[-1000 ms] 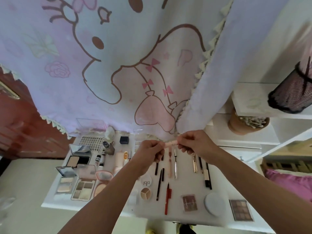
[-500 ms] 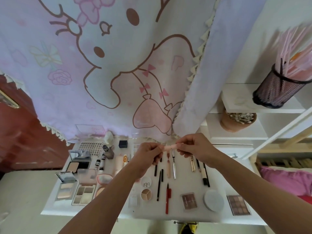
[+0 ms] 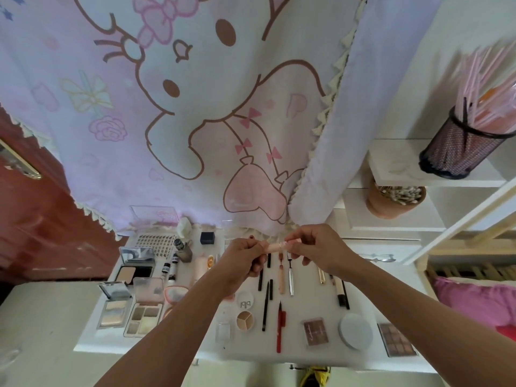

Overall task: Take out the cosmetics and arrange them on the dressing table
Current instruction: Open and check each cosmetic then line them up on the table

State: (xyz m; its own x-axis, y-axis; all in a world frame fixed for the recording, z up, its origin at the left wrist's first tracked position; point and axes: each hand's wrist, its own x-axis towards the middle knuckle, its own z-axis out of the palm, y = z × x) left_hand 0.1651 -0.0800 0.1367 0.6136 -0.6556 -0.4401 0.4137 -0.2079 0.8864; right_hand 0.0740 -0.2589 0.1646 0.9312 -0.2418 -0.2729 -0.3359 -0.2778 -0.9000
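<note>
A slim pink cosmetic tube (image 3: 277, 246) with a thin metal band is held level above the white dressing table (image 3: 195, 347). My left hand (image 3: 242, 256) pinches its left end and my right hand (image 3: 315, 248) pinches its right end. Below them lie several pencils and pens in rows, among them a red liner (image 3: 280, 325), a black pencil (image 3: 265, 305) and a silver-capped tube (image 3: 291, 277). Open powder and eyeshadow palettes (image 3: 143, 317) sit on the left; a round three-colour pot (image 3: 245, 319) is near the middle.
A cartoon-print curtain (image 3: 195, 107) hangs behind the table. White shelves on the right carry a black mesh cup of pink straws (image 3: 463, 143) and a terracotta pot of cotton swabs (image 3: 393, 199). A round white compact (image 3: 355, 331) and brown palettes (image 3: 396, 339) lie front right.
Both hands keep their pinch on the pink tube at about the same spot over the table. The view has tilted up, bringing the mesh cup of straws fully into sight.
</note>
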